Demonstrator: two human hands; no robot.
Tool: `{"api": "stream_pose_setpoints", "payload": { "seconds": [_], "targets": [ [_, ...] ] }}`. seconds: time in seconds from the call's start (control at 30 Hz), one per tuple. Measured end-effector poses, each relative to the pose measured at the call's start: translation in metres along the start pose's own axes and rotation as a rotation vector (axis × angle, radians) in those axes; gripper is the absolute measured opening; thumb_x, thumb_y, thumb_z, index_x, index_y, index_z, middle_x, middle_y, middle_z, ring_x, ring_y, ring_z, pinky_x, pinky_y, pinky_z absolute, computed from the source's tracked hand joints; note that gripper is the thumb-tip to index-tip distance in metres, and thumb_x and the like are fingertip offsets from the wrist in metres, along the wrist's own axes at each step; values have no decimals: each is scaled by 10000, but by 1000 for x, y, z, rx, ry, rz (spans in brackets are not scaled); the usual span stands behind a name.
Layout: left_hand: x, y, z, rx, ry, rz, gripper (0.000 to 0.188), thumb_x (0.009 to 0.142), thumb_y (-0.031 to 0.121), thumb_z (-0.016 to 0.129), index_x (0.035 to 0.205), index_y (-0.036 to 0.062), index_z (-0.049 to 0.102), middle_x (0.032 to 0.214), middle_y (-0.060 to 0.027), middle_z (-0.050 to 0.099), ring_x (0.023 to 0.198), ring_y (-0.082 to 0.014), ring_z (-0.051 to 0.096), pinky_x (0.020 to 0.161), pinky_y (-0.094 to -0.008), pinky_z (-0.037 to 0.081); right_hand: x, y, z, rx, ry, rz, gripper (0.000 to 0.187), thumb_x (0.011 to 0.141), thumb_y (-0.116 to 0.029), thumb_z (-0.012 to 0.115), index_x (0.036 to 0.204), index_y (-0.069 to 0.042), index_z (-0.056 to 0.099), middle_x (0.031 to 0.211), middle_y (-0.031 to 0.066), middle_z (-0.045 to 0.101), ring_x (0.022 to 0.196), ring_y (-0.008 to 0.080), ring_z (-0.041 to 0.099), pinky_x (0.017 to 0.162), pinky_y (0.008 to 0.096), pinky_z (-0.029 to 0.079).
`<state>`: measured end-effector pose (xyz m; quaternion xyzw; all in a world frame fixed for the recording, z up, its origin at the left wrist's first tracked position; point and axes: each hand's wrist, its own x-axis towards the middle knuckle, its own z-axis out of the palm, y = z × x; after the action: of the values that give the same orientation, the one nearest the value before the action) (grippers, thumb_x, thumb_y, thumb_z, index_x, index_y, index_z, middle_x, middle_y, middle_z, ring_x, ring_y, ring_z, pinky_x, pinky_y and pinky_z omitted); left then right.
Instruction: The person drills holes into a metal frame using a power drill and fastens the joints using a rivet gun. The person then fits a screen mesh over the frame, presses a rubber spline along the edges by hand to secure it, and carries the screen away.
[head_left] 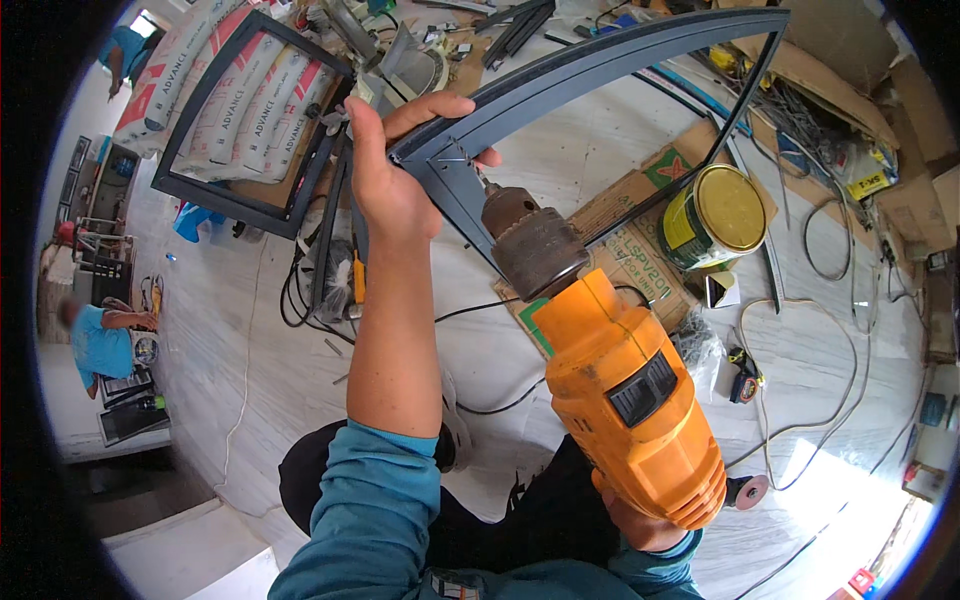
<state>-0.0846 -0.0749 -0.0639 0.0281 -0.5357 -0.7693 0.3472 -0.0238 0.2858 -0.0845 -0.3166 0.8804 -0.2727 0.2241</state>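
Observation:
My left hand point(392, 190) is closed round the near left corner of a dark grey metal window frame point(590, 75), with thumb and fingers stretched along its edge. The frame is held up, tilted. In my right hand point(640, 522), mostly hidden under the tool's body, is an orange power drill point(630, 390). Its rusty keyed chuck point(540, 250) points up and left at the frame's corner. The bit's tip is close to the frame's face beside my left fingers; I cannot tell whether it touches. A thin bit of metal point(455, 158) shows on the corner.
A second dark frame point(170, 150) leans on wrapped white bundles point(215, 75). A paint can point(732, 205) stands on flattened cardboard point(600, 220) at the right. A tape measure point(744, 376), grinding disc point(746, 491) and loose cables point(810, 428) lie nearby. Another person point(105, 345) sits far left.

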Motion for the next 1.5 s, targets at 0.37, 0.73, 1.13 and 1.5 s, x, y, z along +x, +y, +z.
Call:
{"api": "stream_pose_setpoints", "payload": {
  "seconds": [0.37, 0.73, 1.13, 1.5],
  "targets": [
    [-2, 0, -1, -56, -52, 15, 828, 935, 644, 162, 942, -21, 656, 850, -187, 660, 629, -274, 646, 581, -322, 508, -6, 10, 11, 163, 55, 62, 668, 630, -254, 816, 1204, -69, 528, 1166, 132, 572, 1070, 289, 564, 920, 365, 453],
    [-2, -1, -4, -46, -58, 27, 809, 942, 630, 179, 944, -18, 662, 852, -188, 659, 627, -277, 646, 579, -328, 510, -19, 20, 15, 769, -46, 250, 527, 945, -463, 372, 1366, -146, 387, 1382, 87, 454, 1257, 280, 449, 1032, 441, 389],
    [-5, 0, 6, -19, 46, -13, 790, 946, 620, 197, 941, -18, 664, 834, -191, 656, 621, -272, 643, 570, -324, 508, -2, -28, -23, 468, 143, 121, 487, 834, -321, 591, 1237, -62, 503, 1214, 137, 562, 1091, 300, 560, 942, 385, 444],
    [-9, 0, 3, 17, 25, 11, 763, 958, 588, 211, 920, -28, 660, 868, -220, 636, 641, -316, 634, 616, -384, 533, -44, -7, -30, 723, 95, 300, 480, 897, -324, 496, 1292, -53, 473, 1281, 128, 541, 1145, 278, 534, 974, 390, 416]
  ]
}}
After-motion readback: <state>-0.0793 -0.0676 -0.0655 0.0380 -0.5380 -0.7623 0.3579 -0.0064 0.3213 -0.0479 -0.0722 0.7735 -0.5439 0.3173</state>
